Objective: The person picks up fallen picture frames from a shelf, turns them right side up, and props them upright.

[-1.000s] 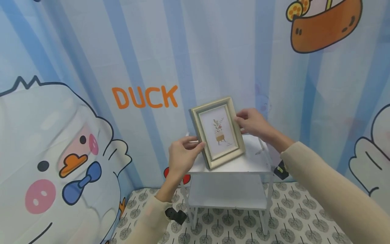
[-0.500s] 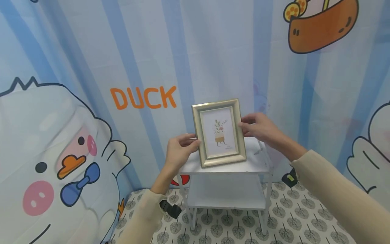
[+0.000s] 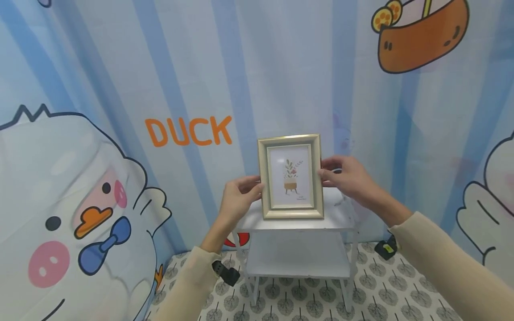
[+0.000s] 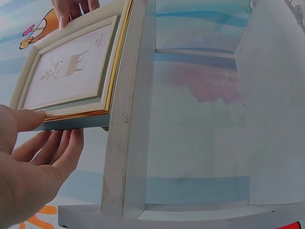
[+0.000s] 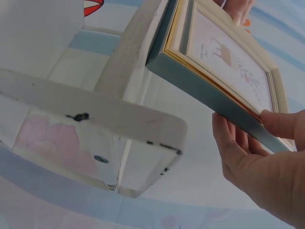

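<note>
A picture frame [image 3: 291,176] with a pale gold border stands upright over the top of a small white shelf stand [image 3: 335,211]. Behind its glazing is a print of a potted plant on legs. My left hand [image 3: 238,198] pinches its left side, thumb on the front border and fingers behind; the left wrist view shows that thumb [image 4: 29,119] clearly. On the opposite side my right hand [image 3: 350,179] holds the edge between thumb and fingers. The frame's side [image 5: 200,93] looks blue-grey in the right wrist view, its lower edge at the shelf's top board.
The stand has a lower board [image 3: 297,256] and thin white legs. Behind it hangs a striped blue-and-white curtain [image 3: 192,67] printed with ducks and the word DUCK. Tree-patterned flooring [image 3: 313,305] lies underneath. Black wrist devices [image 3: 226,273] sit at both cuffs.
The picture frame has turned from a leftward tilt to nearly straight and shifted slightly right. My right hand has moved a little right and down with it; both hands keep their hold.
</note>
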{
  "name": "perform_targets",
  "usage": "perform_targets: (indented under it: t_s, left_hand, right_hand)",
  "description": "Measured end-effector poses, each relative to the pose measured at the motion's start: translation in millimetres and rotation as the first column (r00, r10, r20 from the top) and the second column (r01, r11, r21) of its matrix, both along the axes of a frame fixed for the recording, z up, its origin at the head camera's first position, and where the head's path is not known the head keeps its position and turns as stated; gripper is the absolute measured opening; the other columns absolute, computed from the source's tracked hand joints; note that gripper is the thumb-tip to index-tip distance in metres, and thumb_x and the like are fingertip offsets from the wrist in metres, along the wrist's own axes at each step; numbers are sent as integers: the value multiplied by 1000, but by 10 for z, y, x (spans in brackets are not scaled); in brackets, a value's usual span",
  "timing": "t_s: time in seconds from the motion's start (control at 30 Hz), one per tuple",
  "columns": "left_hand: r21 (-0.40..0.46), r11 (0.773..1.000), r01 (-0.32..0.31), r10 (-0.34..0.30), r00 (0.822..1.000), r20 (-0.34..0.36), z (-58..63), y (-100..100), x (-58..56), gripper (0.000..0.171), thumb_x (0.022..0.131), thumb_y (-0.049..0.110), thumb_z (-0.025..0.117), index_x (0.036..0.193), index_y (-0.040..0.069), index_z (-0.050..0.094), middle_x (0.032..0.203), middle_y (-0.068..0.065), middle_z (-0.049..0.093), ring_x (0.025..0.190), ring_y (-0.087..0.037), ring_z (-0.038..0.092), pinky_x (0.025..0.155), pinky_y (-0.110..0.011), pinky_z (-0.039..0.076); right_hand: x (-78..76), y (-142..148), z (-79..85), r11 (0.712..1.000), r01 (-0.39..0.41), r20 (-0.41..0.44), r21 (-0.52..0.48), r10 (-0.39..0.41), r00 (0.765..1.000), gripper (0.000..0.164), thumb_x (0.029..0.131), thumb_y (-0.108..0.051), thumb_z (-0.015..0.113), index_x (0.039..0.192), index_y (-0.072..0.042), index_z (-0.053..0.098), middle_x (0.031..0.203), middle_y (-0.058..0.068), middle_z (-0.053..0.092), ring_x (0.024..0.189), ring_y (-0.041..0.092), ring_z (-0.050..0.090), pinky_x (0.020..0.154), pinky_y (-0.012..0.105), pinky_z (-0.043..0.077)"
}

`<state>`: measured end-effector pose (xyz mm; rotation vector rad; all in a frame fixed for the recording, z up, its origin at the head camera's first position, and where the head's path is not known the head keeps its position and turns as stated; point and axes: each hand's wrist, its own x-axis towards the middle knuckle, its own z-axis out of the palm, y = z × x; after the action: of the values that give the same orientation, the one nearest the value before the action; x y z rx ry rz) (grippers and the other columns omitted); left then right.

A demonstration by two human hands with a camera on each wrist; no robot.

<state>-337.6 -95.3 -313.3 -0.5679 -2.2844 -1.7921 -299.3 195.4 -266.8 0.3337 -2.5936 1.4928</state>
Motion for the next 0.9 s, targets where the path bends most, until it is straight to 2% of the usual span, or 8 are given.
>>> perform_targets:
  t_s: [0.33, 0.73, 0.83, 0.9]
  left_hand:
    - [0, 1000, 10, -10, 1000, -20, -12, 9, -6, 36, 102, 18, 70, 135, 3, 70, 132, -16, 73, 119, -28, 73, 94, -29, 64]
    - [7, 1000, 13, -13, 999, -34, -13, 3, -16, 33, 102, 17, 70, 133, 4, 71, 129, -16, 74, 116, -29, 75, 93, -29, 64]
    - [-26, 1000, -5, 3, 998, -56, -15, -2, -7, 33, 102, 18, 71, 132, 5, 72, 127, -15, 75, 114, -28, 75, 93, -31, 64]
    - [-82, 996, -33, 26, 995, -95, -14, -26, 19, 34, 102, 20, 71, 132, 5, 72, 127, -15, 76, 113, -28, 76, 94, -35, 64]
  right_hand:
    - [38, 27, -23, 1000, -2, -21, -20, 2, 1000, 48, 109, -25, 59, 147, 4, 53, 142, 26, 60, 127, 40, 65, 106, 49, 59]
    - [4, 34, -24, 1000, 1, -31, -14, -2, 1000, 48, 109, -25, 58, 148, 2, 52, 141, 24, 61, 128, 40, 65, 108, 51, 57]
    - [15, 43, -24, 1000, 0, -32, -2, 0, 999, 50, 109, -28, 58, 148, 3, 52, 143, 25, 60, 128, 41, 65, 108, 52, 57]
    - [41, 62, -27, 1000, -2, -33, 13, 3, 999, 53, 110, -31, 57, 149, 4, 50, 145, 27, 58, 129, 42, 64, 109, 53, 56]
